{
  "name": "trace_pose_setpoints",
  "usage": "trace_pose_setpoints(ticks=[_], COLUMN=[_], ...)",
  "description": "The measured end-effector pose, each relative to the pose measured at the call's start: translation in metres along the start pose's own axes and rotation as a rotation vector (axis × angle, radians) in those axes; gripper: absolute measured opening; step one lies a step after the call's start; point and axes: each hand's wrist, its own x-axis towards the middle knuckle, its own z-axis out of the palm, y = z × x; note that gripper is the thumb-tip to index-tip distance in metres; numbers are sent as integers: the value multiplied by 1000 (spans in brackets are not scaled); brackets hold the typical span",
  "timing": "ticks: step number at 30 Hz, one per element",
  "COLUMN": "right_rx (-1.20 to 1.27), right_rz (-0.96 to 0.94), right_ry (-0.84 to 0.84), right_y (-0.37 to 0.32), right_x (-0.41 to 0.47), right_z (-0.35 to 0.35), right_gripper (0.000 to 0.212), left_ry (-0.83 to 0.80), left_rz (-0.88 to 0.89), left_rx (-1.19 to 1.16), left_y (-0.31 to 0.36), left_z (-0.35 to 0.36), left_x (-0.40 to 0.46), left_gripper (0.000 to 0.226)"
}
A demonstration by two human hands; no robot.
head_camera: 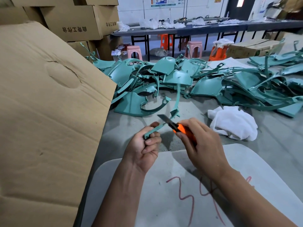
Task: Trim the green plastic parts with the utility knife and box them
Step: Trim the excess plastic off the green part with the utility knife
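My left hand [146, 145] grips the near end of a thin curved green plastic part [176, 102] that arcs up and away over the floor. My right hand [199, 141] holds an orange utility knife [183, 129]; its dark blade is out and lies across the green strip just past my left thumb. A large heap of green plastic parts [205, 79] covers the floor beyond my hands. The open cardboard box [49, 104] stands at my left, its flap filling that side; the inside is hidden.
A grey board [172, 185] with red marks lies under my forearms. A white cloth bundle [232, 123] sits on the floor to the right. Stacked cartons [73, 18] rise at the back left. Long tables [196, 28] and plastic stools [134, 51] stand further off.
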Motion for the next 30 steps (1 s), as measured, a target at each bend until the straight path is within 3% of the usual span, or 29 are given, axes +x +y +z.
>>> trace_pose_setpoints(ticks=[5,8,13,15,20,25,27,30], right_rx=[-140,-157,-74,-112,-189,-100,-159,-218], right_rz=[154,154,-22,22,195,-53,4,262], right_ry=[129,200,42,89,228,60,95,166], right_y=[12,7,-5,0,16,1,5,24], right_x=[1,0,-1,1,0,1,3,6], right_z=[-6,-5,1,2,-9,-2,-1,-11], right_gripper=[13,13,18,15,15,18,17,16], left_ry=[31,15,-6,0,3,-16,-19,-61], left_rz=[0,5,-5,-23,24,38,41,63], left_rx=[-20,-97,-190,-181,-53,-71,-43,118], left_y=[-2,-1,0,0,0,-2,-2,0], left_z=[1,1,-3,-3,0,-4,-6,-6], left_x=[2,3,2,2,1,3,2,-2], left_gripper=[16,19,22,27,15,11,13,17])
